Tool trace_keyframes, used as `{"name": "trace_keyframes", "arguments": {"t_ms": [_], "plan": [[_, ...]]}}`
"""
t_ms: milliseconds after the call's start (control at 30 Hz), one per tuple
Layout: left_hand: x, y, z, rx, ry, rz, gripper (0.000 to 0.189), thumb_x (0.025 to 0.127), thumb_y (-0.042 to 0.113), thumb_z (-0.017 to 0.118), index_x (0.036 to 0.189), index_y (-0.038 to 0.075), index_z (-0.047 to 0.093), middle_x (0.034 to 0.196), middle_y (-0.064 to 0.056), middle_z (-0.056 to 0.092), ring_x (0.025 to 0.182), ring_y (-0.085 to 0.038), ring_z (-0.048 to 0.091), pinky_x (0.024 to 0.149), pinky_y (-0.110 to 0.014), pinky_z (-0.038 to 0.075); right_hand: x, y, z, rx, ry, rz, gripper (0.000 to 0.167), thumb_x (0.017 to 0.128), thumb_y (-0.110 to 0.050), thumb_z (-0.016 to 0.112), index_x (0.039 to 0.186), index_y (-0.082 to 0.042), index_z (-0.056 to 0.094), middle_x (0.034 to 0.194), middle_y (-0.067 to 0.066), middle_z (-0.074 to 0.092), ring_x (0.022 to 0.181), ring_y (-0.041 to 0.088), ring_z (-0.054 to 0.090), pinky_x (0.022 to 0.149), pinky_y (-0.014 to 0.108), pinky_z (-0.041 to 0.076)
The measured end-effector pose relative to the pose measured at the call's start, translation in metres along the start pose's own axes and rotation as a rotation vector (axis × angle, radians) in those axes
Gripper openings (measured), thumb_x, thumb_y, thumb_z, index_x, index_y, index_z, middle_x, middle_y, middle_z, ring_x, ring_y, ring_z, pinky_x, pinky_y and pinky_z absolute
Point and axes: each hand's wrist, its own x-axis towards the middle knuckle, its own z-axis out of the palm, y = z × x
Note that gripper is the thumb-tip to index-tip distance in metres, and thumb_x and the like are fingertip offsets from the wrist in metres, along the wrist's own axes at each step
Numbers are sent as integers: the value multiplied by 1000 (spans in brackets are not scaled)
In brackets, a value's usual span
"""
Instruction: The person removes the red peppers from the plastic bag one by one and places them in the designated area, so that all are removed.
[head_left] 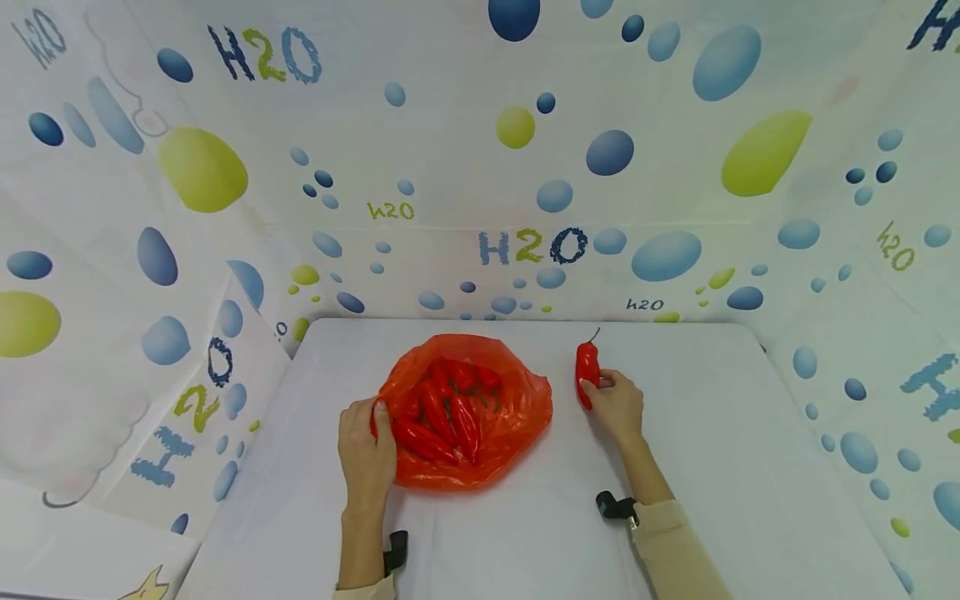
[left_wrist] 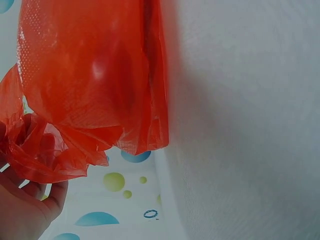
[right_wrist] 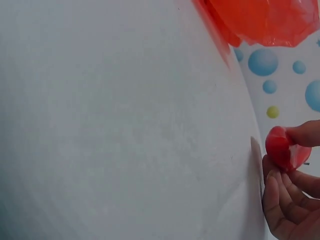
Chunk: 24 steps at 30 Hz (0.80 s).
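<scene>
A red plastic bag (head_left: 517, 425) lies wide open on the table, with several red chili peppers (head_left: 442, 408) heaped inside. At its left edge my left hand (head_left: 365, 446) grips the crumpled rim; the left wrist view shows the fingers in the folds of the bag (left_wrist: 90, 75). To the right of the bag, my right hand (head_left: 618, 404) pinches one red pepper (head_left: 587, 367) between thumb and fingers, its green stem pointing away from me. In the right wrist view the blunt end of this pepper (right_wrist: 282, 147) shows between the fingertips, close over the table.
The white table (head_left: 712, 433) has its far edge against a backdrop (head_left: 450, 150) printed with blue and green dots and H2O lettering. Printed side sheets rise to the left and right. A dark wrist camera (head_left: 617, 506) sits at the right sleeve.
</scene>
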Motion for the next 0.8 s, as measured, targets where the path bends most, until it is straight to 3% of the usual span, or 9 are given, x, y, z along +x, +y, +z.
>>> {"name": "trace_keyframes", "arguments": {"t_ms": [533, 800], "plan": [[-1, 0, -1, 5, -7, 2, 22, 107, 12, 55, 112, -3, 70, 105, -18, 67, 100, -36, 55, 89, -44, 43, 15, 10, -7, -56, -39, 7, 48, 98, -31, 68, 130, 4, 66, 111, 22, 72, 99, 36, 67, 78, 43, 59], [0, 1, -1, 4, -9, 7, 22, 107, 12, 55, 113, -4, 69, 106, -19, 66, 102, -37, 56, 90, -46, 45, 19, 12, -7, -83, -4, -4, 46, 98, -30, 67, 130, 3, 66, 111, 22, 73, 100, 36, 68, 85, 48, 59]]}}
